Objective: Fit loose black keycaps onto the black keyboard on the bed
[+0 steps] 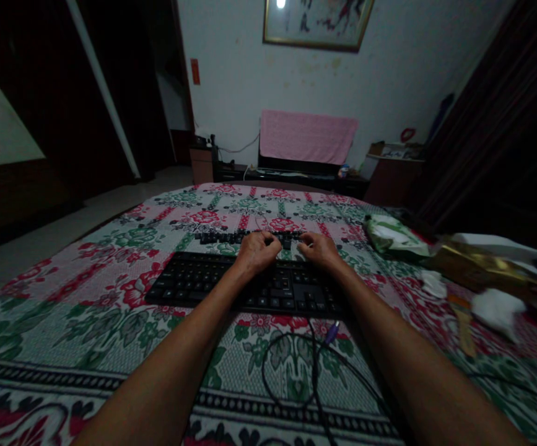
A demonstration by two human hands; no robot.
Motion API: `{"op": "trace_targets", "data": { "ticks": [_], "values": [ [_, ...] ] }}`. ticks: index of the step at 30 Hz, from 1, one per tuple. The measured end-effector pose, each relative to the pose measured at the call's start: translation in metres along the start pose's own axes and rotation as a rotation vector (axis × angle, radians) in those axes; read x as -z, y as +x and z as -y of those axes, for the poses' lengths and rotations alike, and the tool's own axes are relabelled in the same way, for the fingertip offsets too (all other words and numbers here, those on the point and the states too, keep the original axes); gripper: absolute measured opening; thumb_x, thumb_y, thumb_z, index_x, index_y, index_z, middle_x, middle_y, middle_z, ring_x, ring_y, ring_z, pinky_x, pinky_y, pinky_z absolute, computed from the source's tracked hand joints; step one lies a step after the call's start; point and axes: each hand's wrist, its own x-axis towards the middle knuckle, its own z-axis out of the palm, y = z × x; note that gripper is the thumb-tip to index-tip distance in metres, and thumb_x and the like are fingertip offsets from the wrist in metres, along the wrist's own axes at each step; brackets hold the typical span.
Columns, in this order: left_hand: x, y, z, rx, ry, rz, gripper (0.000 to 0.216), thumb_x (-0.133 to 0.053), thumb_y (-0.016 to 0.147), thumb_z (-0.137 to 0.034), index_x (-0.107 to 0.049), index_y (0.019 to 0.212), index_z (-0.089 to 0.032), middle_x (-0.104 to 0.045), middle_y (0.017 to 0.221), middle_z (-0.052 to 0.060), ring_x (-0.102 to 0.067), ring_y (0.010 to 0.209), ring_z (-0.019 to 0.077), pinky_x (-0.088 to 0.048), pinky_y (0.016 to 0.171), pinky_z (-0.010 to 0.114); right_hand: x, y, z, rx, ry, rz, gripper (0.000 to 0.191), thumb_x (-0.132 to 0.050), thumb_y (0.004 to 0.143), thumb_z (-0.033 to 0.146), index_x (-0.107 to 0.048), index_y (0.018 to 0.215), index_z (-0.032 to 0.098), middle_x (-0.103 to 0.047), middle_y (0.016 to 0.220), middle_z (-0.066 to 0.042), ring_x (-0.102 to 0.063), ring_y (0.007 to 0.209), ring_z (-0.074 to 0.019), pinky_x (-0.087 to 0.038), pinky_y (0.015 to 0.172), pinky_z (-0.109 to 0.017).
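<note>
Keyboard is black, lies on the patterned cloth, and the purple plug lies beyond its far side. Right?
Not quite: the purple plug lies off the near side of the keyboard, as the head view shows. The keyboard is black and lies on the patterned cloth, as you say.

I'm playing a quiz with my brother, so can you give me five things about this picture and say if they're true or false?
1. The keyboard is black. True.
2. The plug lying near it is yellow. False: the plug is purple.
3. A pink cloth hangs beyond the table. True.
4. Both hands are under the table. False: the left hand and the right hand are above it, near the keyboard's far edge, by a row of small black pieces.
5. White wads lie to the right of the keyboard. True.
</note>
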Motion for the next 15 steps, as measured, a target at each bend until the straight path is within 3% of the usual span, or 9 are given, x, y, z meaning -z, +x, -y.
{"op": "trace_targets", "data": {
  "ticks": [6, 9, 12, 15],
  "values": [
    [-0.006, -0.009, -0.008, -0.063, 0.027, 0.067, 0.024, -0.050, 0.075, -0.033, -0.067, 0.081, -0.017, -0.064, 0.060, 0.000, -0.060, 0.061, 0.0147, -0.044, 0.060, 0.022, 0.023, -0.032, 0.014, 0.060, 0.432, 0.013, 0.029, -0.056, 0.074, 0.026, -0.064, 0.100, 0.016, -0.069, 0.094, -0.005, -0.062, 0.082, -0.0145, -0.047, 0.078, -0.027],
    [-0.009, -0.013, -0.012, -0.201, 0.066, 0.093, 0.032, -0.050, 0.077, -0.034, -0.064, 0.100, -0.017, -0.069, 0.078, 0.004, -0.063, 0.072, 0.0172, -0.047, 0.070, 0.024, 0.031, -0.043, 0.031, 0.098, 0.604, 0.075, 0.032, -0.055, 0.075, 0.033, -0.063, 0.101, 0.016, -0.067, 0.093, -0.003, -0.062, 0.080, -0.0135, -0.048, 0.074, -0.026],
    [-0.010, -0.015, -0.014, -0.298, 0.135, 0.115, 0.048, -0.050, 0.077, -0.026, -0.050, 0.124, -0.016, -0.067, 0.100, 0.007, -0.063, 0.087, 0.0200, -0.046, 0.080, 0.028, 0.033, -0.047, 0.041, 0.155, 0.717, 0.091, 0.035, -0.059, 0.072, 0.034, -0.061, 0.102, 0.016, -0.067, 0.091, -0.003, -0.061, 0.079, -0.0126, -0.048, 0.073, -0.025],
    [-0.010, -0.017, -0.015, -0.339, 0.210, 0.130, 0.061, -0.050, 0.073, -0.016, -0.039, 0.133, -0.016, -0.064, 0.111, 0.009, -0.061, 0.097, 0.0227, -0.045, 0.086, 0.031, 0.033, -0.047, 0.046, 0.171, 0.740, 0.100, 0.031, -0.060, 0.071, 0.034, -0.062, 0.095, 0.015, -0.067, 0.087, -0.003, -0.061, 0.077, -0.0127, -0.047, 0.071, -0.024]
  ]
}}
